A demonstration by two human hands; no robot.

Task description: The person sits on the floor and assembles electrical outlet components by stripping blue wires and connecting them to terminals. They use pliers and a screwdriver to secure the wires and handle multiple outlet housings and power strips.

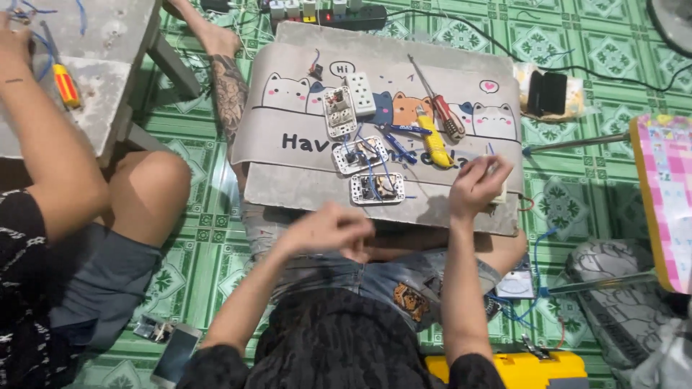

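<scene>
A green patterned tile floor lies under a low grey table covered by a cat-print mat. The right hand rests at the table's near right edge, fingers curled together around a small pale part that is mostly hidden, so what it is cannot be told. The left hand hangs blurred just off the near edge, fingers bunched loosely; whether it holds anything cannot be told. Between the hands and just beyond them lies a white switch plate with blue wires, and a second plate beyond it. Just beyond the right fingers lies a yellow tool, with a red-handled screwdriver farther on. Far left of the left hand, another person's arm reaches to a second table.
</scene>
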